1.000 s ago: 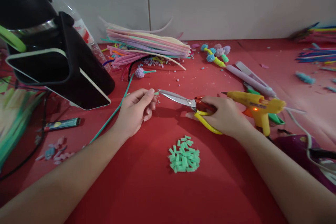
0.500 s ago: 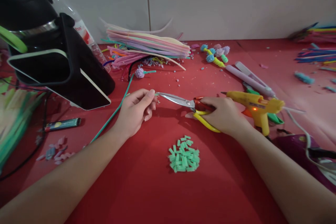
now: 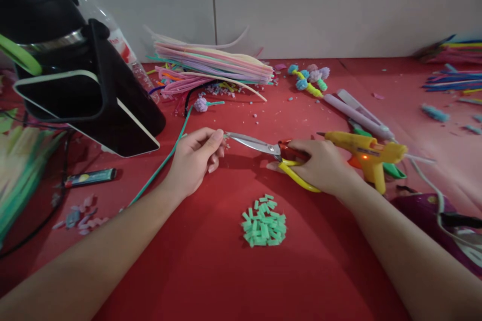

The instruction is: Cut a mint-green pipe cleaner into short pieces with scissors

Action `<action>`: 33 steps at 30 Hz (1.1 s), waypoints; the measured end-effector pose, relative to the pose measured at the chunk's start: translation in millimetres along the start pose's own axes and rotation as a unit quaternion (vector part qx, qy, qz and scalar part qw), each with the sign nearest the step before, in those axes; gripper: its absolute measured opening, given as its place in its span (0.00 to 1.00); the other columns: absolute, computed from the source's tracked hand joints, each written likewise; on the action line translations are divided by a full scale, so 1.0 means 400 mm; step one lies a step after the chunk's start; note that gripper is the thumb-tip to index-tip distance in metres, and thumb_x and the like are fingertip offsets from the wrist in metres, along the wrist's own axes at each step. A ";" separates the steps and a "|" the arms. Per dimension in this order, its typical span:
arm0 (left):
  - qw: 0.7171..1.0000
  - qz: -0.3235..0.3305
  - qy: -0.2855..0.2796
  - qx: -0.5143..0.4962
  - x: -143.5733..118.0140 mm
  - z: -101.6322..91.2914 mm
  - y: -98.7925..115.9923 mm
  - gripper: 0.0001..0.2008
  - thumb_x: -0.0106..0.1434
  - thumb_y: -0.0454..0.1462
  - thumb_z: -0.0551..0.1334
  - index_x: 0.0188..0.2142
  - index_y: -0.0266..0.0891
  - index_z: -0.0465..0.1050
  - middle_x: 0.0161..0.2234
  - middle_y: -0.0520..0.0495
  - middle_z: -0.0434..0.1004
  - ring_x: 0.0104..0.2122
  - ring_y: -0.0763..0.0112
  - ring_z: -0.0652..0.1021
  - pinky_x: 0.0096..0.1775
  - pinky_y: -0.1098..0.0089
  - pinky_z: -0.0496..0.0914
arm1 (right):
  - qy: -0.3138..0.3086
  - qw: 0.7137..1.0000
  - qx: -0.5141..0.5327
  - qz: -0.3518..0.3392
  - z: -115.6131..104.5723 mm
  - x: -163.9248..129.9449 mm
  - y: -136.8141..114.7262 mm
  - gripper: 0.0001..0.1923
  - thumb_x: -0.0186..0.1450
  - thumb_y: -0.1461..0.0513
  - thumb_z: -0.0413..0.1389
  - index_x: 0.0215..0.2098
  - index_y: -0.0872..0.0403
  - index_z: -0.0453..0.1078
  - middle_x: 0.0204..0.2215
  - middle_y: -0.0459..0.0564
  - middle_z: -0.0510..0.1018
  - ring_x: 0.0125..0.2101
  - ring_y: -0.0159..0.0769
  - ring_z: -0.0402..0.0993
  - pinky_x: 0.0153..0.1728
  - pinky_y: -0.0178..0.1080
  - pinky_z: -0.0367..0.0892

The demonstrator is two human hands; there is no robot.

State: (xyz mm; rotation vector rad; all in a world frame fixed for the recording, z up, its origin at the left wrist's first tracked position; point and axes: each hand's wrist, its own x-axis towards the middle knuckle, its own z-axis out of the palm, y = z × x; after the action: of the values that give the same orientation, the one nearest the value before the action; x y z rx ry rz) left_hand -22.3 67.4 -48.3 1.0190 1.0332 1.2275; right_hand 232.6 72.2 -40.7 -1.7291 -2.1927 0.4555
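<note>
Gripping scissors (image 3: 263, 148), right hand (image 3: 320, 165) unmoved; left hand (image 3: 196, 158) still pinching green strip (image 3: 161, 163).

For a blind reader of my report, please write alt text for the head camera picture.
On a red table, the left hand pinches a thin green pipe cleaner while the right hand brings yellow-handled metal scissors to its tip. A pile of short green cut pieces lies nearer the person; a yellow glue gun stands beside the right hand.

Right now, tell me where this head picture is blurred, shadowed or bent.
Head view: sharp at the scissors and green cut pieces; the pipe-cleaner bundle at the left edge is smeared; soft shadows lie under both hands; the glue gun shows an orange glow; wide-angle lens bends the edges.
</note>
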 end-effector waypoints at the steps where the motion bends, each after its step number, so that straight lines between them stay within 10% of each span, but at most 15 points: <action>1: 1.000 0.000 -0.001 0.001 0.000 0.000 0.000 0.11 0.62 0.41 0.68 0.27 0.37 0.76 0.21 0.52 0.70 0.18 0.83 0.65 0.17 0.80 0.58 | 0.002 1.000 0.000 0.001 0.000 0.000 0.001 0.34 0.53 0.31 0.54 0.19 0.51 0.56 0.15 0.41 0.56 0.21 0.29 0.49 0.24 0.36 0.50; 33: 1.000 0.001 0.006 0.000 0.003 0.002 -0.001 0.09 0.61 0.39 0.68 0.28 0.37 0.75 0.22 0.52 0.72 0.19 0.82 0.66 0.17 0.81 0.60 | -0.007 0.998 -0.037 0.040 -0.007 0.006 -0.023 0.37 0.51 0.27 0.46 0.18 0.51 0.54 0.15 0.42 0.57 0.20 0.29 0.51 0.26 0.38 0.51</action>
State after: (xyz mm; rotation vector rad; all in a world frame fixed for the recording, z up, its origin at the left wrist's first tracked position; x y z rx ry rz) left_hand -21.5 68.4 -48.6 1.0142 1.0412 1.2356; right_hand 225.1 72.8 -34.2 -1.8635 -2.1815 0.4114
